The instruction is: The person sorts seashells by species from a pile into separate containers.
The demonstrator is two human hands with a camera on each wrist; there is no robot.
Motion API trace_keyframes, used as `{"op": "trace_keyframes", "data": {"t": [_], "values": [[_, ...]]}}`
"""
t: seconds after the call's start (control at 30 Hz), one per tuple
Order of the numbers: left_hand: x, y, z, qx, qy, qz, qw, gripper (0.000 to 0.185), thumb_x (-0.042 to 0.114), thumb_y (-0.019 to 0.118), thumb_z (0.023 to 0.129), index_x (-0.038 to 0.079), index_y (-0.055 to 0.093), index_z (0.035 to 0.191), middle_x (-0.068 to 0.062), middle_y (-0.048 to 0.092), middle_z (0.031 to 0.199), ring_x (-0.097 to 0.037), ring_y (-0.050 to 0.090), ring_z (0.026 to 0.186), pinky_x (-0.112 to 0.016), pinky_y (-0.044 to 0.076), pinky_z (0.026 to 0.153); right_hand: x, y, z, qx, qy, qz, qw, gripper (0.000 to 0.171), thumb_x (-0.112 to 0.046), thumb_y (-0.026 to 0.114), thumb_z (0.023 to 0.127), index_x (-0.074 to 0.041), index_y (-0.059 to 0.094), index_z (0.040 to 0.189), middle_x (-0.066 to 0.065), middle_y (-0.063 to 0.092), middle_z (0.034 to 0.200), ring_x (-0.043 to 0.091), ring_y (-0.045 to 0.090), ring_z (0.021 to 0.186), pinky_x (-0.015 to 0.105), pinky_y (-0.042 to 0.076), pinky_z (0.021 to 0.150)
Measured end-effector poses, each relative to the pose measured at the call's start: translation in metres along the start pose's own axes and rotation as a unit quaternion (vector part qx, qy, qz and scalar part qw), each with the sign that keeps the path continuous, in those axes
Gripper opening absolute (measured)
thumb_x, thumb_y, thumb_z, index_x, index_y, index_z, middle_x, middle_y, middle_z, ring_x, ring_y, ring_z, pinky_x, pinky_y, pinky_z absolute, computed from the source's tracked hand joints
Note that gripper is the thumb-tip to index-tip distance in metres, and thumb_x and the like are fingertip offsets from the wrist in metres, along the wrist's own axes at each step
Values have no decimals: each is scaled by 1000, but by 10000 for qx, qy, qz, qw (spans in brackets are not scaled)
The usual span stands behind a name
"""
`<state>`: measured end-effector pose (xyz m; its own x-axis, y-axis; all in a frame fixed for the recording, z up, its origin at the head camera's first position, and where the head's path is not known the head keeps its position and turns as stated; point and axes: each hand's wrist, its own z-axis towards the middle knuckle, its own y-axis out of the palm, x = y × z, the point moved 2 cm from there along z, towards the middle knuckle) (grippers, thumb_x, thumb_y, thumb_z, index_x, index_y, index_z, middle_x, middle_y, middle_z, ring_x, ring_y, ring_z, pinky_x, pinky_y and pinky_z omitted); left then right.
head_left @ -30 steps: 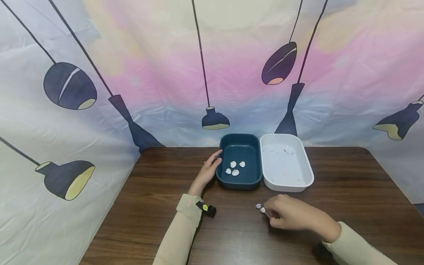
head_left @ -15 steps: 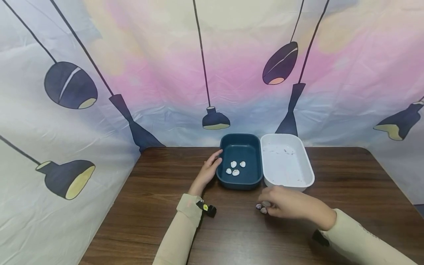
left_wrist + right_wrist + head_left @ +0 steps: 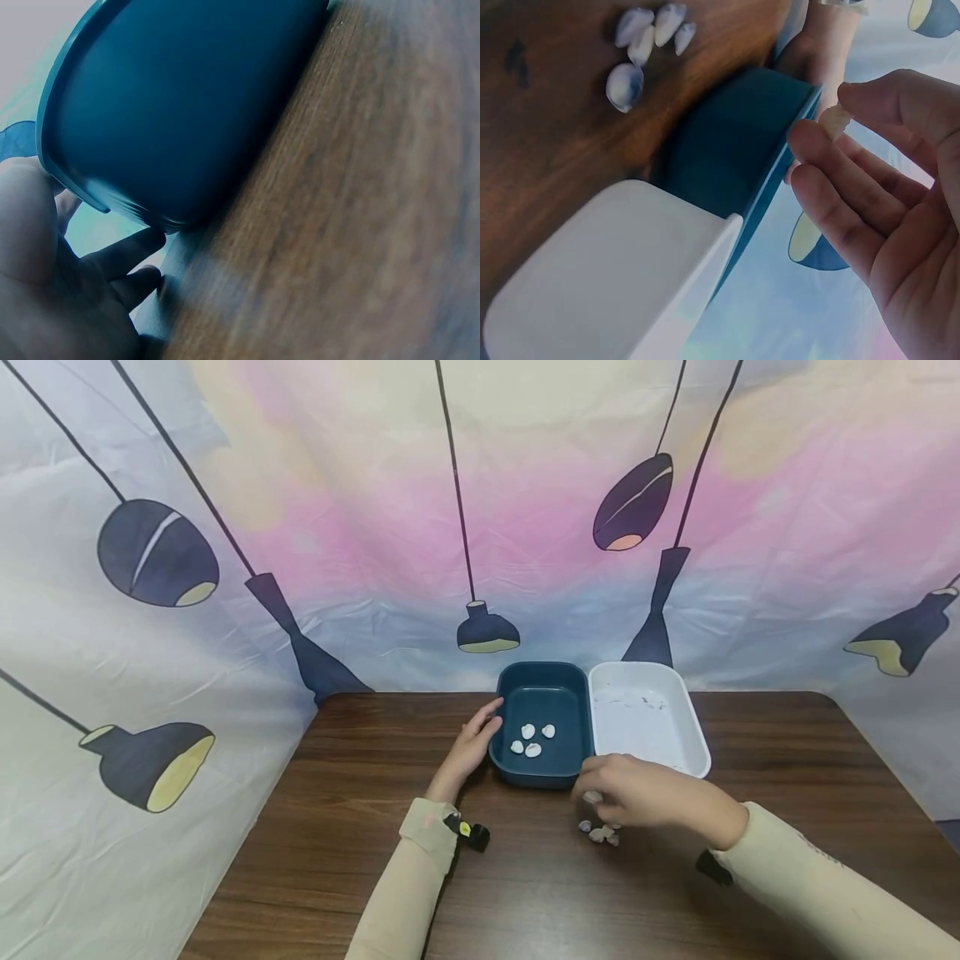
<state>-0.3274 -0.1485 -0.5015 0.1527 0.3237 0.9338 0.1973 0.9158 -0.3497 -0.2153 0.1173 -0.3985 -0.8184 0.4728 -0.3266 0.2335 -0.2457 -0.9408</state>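
The right hand is hovering just in front of the near rims of the two trays, pinching a small pale shell between thumb tip and fingertips, so the shell is sitting clear of the bench and close to the dark blue tray. A shell like this is probably very light, stiff and brittle, with a smooth curved back that could be slipping out of a loose pinch; taking it across its broad faces with light pressure looks safest, since squeezing at the thin edge may be chipping it. The left hand is resting against the blue tray's left wall, its fingers lying fairly straight along the tray and curled round nothing. Four white shells are lying inside the blue tray, well spread on its floor. The white tray is standing touching the blue one on its right side, holding only faint marks as far as the head view shows. A little cluster of loose shells is lying on the bench just below the right hand. The raised rim of the blue tray is standing between the held shell and the tray's floor, and the loose shells are near enough to be knocked by a sleeve.
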Motion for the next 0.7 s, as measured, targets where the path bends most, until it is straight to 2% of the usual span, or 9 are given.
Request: {"op": "trace_keyframes", "data": {"t": [0.2, 0.4, 0.53, 0.7], "values": [[5, -1, 1, -91, -100, 42, 9999, 47, 29, 41, 108, 16, 37, 153, -13, 37, 155, -34, 32, 143, -56, -12, 116, 6, -5, 9, 25, -9, -101, 9999, 24, 0, 67, 81, -10, 74, 102, -4, 64, 92, 6, 53, 72, 22, 48, 67], [-1, 1, 1, 53, 39, 57, 10000, 47, 37, 42, 106, 24, 40, 152, -7, 41, 154, -28, 35, 142, -53, -12, 118, 15, -7, 18, -51, 124, 141, 9998, 25, -1, 66, 84, -10, 74, 106, 0, 68, 96, 8, 55, 69, 20, 47, 63], [-4, 1, 2, 125, 107, -5, 9999, 46, 38, 43, 106, 26, 43, 150, -5, 44, 152, -27, 37, 140, -53, -11, 118, 20, -9, 26, -106, 233, 365, 9990, 27, -2, 66, 87, -9, 73, 111, 2, 70, 104, 8, 57, 72, 22, 50, 65], [-3, 1, 3, 133, 145, -36, 9998, 44, 36, 44, 106, 26, 45, 149, -6, 46, 150, -27, 38, 140, -54, -10, 118, 27, -10, 36, -173, 356, 363, 9986, 26, -3, 66, 89, -8, 72, 113, 4, 70, 108, 5, 58, 75, 25, 52, 69]]}}
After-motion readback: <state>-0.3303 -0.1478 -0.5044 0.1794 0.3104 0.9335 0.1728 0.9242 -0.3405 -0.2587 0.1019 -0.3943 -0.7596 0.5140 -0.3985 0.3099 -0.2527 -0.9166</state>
